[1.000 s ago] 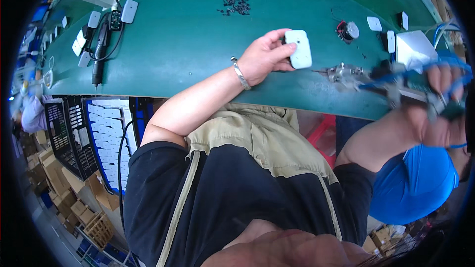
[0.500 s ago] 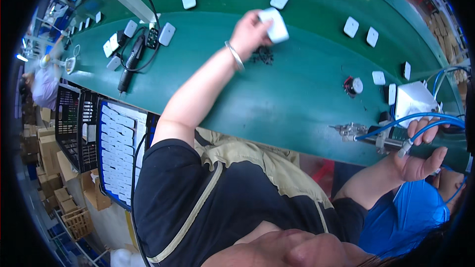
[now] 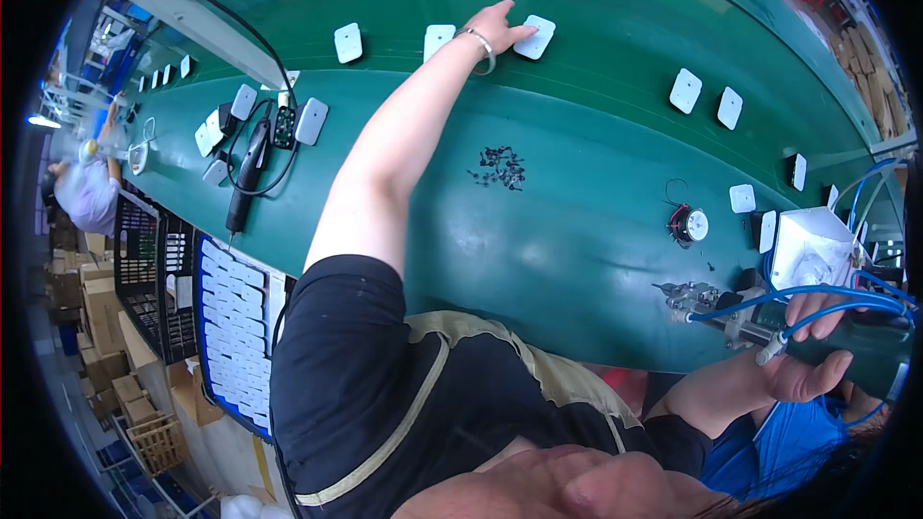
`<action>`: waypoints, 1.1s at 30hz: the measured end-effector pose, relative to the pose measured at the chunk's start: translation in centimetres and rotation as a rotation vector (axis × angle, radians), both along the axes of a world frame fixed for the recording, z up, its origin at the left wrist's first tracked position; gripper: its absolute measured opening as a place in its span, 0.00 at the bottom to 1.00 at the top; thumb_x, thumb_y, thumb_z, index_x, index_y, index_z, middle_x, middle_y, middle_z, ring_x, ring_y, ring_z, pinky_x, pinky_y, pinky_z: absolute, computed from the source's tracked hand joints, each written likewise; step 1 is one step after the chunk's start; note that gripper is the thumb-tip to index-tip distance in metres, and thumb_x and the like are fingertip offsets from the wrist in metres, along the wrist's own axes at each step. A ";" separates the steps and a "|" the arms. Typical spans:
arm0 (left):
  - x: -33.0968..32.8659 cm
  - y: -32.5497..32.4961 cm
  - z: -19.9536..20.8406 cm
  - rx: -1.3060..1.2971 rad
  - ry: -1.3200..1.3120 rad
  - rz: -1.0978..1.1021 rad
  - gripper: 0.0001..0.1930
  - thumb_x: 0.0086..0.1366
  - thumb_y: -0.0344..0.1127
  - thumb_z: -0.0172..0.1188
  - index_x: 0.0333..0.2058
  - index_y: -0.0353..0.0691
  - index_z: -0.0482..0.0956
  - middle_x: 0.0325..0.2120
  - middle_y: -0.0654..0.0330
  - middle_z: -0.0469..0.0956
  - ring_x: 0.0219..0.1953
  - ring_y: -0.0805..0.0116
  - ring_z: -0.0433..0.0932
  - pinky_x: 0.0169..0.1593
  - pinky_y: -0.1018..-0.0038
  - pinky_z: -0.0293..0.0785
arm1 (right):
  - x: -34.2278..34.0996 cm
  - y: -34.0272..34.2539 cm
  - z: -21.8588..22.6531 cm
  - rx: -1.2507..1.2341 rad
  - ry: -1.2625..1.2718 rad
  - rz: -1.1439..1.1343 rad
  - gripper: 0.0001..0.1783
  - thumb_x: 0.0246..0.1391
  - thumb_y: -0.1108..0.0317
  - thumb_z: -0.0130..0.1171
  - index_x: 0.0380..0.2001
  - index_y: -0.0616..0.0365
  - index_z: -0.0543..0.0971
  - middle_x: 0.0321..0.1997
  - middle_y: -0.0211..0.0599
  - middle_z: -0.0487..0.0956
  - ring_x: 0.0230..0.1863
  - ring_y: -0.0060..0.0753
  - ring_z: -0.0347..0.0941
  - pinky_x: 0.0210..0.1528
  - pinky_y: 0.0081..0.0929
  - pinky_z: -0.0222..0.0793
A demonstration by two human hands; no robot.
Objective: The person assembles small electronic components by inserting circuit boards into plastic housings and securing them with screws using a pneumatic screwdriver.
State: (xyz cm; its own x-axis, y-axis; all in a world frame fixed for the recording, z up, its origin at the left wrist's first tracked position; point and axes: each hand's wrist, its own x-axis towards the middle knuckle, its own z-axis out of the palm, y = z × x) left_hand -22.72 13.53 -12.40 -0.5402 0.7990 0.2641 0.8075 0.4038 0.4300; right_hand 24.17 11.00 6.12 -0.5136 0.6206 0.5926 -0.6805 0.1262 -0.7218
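Green benchtop (image 3: 615, 48) bears a white case (image 3: 539, 45) right of the spread left hand (image 3: 494, 29), thumb overlapping it; its long axis slants upper right to lower left. Right hand (image 3: 794, 377): spread too.

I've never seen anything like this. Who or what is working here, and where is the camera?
No robot here: these are a person's bare hands. Every picture comes from one wide camera worn on that person's head, looking down, so straight edges look bent.

The left hand reaches far over the green bench, its thumb at a white rounded piece; I can't tell whether it grips it. The right hand is beside a metal fixture with blue tubes.

On the bench lie a pile of small dark parts, a round part with red wires and a dark corded tool.
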 end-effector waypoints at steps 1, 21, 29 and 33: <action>-0.6 1.0 -1.0 -0.066 -0.201 0.005 0.32 0.52 0.51 0.58 0.53 0.42 0.63 0.35 0.53 0.75 0.34 0.63 0.74 0.41 0.70 0.71 | 0.2 0.1 -0.5 -0.036 -0.004 -0.187 0.37 0.47 0.56 0.56 0.54 0.64 0.54 0.26 0.31 0.66 0.25 0.21 0.61 0.28 0.19 0.57; 23.5 -13.7 3.3 -0.089 -1.346 -0.402 0.18 0.56 0.36 0.59 0.45 0.41 0.69 0.25 0.65 0.76 0.23 0.81 0.74 0.21 0.85 0.70 | -1.8 -0.2 0.6 0.105 -0.048 -0.241 0.14 0.53 0.53 0.48 0.36 0.51 0.69 0.15 0.25 0.64 0.14 0.20 0.61 0.15 0.19 0.62; 30.0 -18.1 2.7 -0.046 -1.635 -0.329 0.18 0.53 0.34 0.61 0.43 0.36 0.71 0.19 0.62 0.75 0.19 0.78 0.75 0.18 0.84 0.72 | -0.8 -2.2 -0.1 0.078 -0.029 -0.106 0.17 0.53 0.54 0.47 0.39 0.54 0.67 0.19 0.28 0.65 0.18 0.22 0.61 0.21 0.22 0.60; 30.6 -18.1 3.3 -0.063 -1.633 -0.357 0.19 0.53 0.34 0.61 0.43 0.36 0.70 0.19 0.62 0.75 0.19 0.78 0.75 0.17 0.84 0.71 | -0.4 -2.7 -0.1 0.077 -0.018 -0.054 0.18 0.53 0.54 0.46 0.41 0.55 0.66 0.22 0.29 0.66 0.20 0.23 0.61 0.24 0.24 0.60</action>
